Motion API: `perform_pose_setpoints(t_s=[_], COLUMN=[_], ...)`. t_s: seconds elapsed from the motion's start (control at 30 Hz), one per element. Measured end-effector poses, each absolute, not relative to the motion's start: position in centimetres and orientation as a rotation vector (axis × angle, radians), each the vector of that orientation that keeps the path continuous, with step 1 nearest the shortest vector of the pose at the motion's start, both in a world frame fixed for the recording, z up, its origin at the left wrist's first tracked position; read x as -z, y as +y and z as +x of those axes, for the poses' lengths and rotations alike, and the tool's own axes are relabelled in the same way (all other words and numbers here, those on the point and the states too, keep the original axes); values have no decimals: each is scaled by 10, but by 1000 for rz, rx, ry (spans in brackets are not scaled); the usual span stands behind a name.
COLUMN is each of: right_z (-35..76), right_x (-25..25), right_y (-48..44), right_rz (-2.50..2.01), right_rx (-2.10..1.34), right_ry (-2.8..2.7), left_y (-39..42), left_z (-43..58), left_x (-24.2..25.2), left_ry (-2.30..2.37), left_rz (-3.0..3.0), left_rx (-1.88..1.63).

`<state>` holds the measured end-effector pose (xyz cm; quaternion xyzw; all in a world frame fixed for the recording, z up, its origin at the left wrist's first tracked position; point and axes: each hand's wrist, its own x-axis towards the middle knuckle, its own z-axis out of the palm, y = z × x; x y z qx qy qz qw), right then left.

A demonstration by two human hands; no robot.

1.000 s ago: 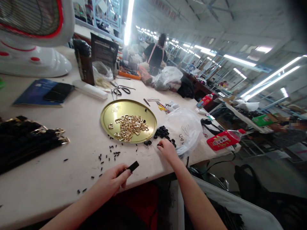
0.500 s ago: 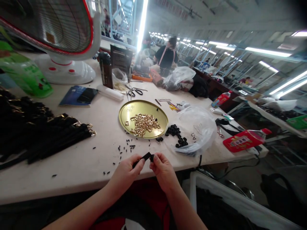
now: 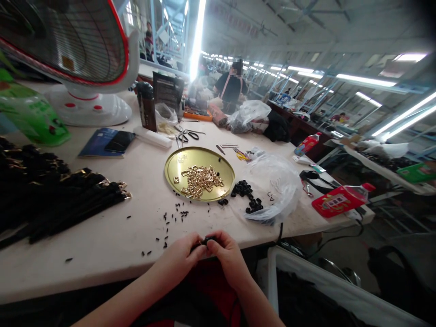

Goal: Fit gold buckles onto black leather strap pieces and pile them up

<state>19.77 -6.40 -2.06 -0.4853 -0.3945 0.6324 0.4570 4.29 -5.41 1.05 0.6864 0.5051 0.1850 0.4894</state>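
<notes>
At the table's front edge, my left hand (image 3: 186,250) pinches a black strap that mostly hides behind the fingers. My right hand (image 3: 225,250) grips a small round black piece (image 3: 208,239) against the strap's end, the fingertips of both hands nearly touching. Beyond them lies a round gold tray (image 3: 173,159) bearing a heap of gold-coloured buckles (image 3: 204,179). Several tiny black pieces (image 3: 184,213) are scattered before the tray. To its right, a pile of black rings (image 3: 252,204) rests beside a clear plastic bag (image 3: 282,181).
Bundled black straps (image 3: 85,190) with gold fittings cover the left side, below a fan (image 3: 91,106) and green bottle (image 3: 34,113). Scissors (image 3: 189,135) lie behind the tray. A red bottle (image 3: 340,200) lies right. Below stands a white bin (image 3: 272,268). Another person (image 3: 231,86) is farther back.
My hands have come closer together and slightly lower, bringing the small black piece onto the strap's end. The strap is now more covered by my fingers. The view has shifted slightly.
</notes>
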Motion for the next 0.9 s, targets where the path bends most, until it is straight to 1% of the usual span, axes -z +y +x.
perform_pose_setpoints(t_s=[0.13, 0.3, 0.4, 0.53, 0.73, 0.9], right_z=[192, 183, 184, 185, 182, 184], right_x=[30, 30, 28, 26, 29, 31], right_y=[-63, -63, -63, -63, -66, -72], right_rz=[-1192, -1216, -1144, -1044, -972, -935], right_rx=[-1607, -1584, -1596, -1764, -2070, -2097], right_ry=[-855, -896, -792, -577, -517, -496], left_y=[-51, -41, -36, -35, -41, -45], left_z=[38, 34, 32, 28, 27, 24], left_x=[-8, 1, 3, -3, -10, -6], left_ry=[1190, 1244, 1280, 1214, 1181, 1205], left_rz=[1550, 1459, 1402, 1420, 1554, 1624], left_rx=[-475, -490, -432, -332, -415, -359])
